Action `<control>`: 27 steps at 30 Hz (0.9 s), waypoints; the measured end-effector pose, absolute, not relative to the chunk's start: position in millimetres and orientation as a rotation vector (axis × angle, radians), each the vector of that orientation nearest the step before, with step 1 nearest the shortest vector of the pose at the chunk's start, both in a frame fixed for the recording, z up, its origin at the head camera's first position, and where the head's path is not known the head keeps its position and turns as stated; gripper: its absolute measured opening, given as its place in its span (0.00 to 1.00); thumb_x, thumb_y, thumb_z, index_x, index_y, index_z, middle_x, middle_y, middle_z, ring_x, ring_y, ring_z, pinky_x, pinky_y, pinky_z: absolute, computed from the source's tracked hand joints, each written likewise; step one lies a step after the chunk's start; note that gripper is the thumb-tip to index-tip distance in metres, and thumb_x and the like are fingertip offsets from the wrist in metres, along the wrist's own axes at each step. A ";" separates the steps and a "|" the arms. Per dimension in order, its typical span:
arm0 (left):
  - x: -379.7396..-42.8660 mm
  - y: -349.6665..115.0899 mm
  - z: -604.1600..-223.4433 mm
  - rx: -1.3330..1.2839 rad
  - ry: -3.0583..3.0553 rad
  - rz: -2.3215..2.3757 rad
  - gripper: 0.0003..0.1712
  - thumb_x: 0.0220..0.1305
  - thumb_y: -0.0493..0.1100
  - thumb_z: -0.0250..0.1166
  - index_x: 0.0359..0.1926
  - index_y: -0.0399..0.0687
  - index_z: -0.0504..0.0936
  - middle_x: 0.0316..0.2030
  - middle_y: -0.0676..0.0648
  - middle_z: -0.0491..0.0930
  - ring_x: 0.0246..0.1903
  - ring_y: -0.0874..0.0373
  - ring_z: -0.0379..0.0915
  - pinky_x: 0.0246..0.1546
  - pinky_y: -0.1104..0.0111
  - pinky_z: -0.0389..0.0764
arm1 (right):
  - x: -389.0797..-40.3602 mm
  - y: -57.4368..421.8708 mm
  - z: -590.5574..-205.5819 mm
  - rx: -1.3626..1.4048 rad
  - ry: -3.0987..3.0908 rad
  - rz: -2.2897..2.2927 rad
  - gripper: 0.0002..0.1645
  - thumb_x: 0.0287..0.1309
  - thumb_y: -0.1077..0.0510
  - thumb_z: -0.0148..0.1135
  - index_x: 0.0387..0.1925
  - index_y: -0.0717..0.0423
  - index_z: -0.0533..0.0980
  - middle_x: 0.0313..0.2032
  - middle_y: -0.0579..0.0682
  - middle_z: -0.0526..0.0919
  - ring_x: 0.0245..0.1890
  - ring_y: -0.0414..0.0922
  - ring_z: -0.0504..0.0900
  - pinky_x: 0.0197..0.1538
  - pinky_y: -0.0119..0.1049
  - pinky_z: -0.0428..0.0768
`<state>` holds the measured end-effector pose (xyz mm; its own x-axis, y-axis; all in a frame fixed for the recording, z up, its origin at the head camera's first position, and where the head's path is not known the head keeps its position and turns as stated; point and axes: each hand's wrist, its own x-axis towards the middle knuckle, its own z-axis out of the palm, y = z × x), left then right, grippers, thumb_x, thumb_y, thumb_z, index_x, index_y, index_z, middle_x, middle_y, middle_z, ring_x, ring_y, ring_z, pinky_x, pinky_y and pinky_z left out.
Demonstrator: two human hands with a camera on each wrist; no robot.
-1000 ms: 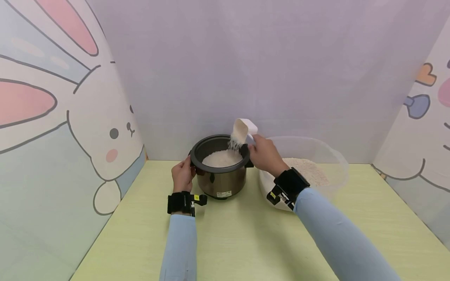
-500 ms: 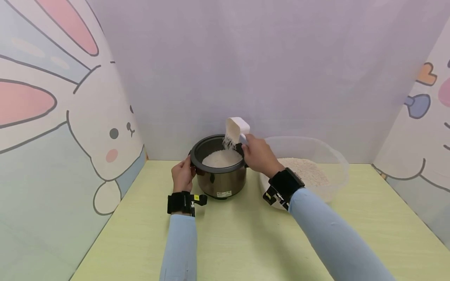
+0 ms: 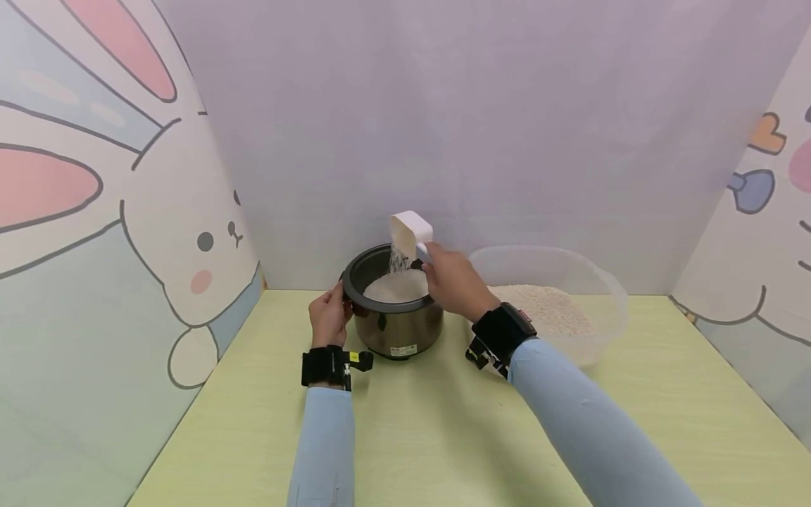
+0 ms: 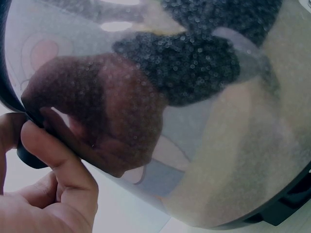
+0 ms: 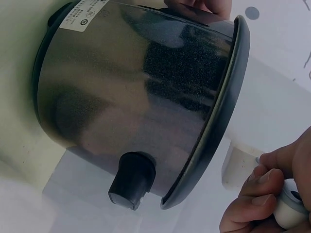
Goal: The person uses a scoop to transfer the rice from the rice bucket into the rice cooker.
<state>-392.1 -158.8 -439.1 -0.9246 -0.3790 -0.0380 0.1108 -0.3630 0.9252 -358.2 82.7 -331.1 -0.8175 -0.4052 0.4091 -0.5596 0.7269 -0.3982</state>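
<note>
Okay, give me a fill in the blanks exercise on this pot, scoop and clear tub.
1. The person's ____ grip holds the white scoop.
2. On the pot, the left grip holds a black side ____.
3. Grains fall from the tilted scoop into the ____, not the clear tub.
4. Both sleeves are light ____.
Missing words: right, handle, pot, blue.

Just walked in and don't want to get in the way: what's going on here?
A person's right hand holds a white scoop tipped over an open rice cooker, and grains of rice are falling onto the rice bed inside. The left hand grips the cooker's side handle. Beside the cooker, a translucent tub holds more rice.
</note>
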 end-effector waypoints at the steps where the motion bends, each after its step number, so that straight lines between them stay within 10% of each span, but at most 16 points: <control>1: -392.3 -158.9 -439.0 0.358 -1.567 -2.342 0.14 0.72 0.48 0.67 0.35 0.41 0.85 0.26 0.50 0.75 0.22 0.62 0.71 0.26 0.73 0.76 | -358.7 81.3 -331.3 0.763 -2.632 0.728 0.20 0.76 0.63 0.50 0.63 0.68 0.67 0.41 0.62 0.83 0.38 0.56 0.84 0.42 0.49 0.79; 27: -393.3 -159.4 -441.2 0.337 -1.580 -2.327 0.16 0.72 0.49 0.66 0.36 0.40 0.86 0.24 0.51 0.76 0.20 0.63 0.70 0.25 0.73 0.75 | -352.8 74.0 -315.3 0.803 -2.638 0.551 0.26 0.76 0.63 0.51 0.70 0.68 0.63 0.44 0.62 0.82 0.42 0.56 0.83 0.44 0.50 0.80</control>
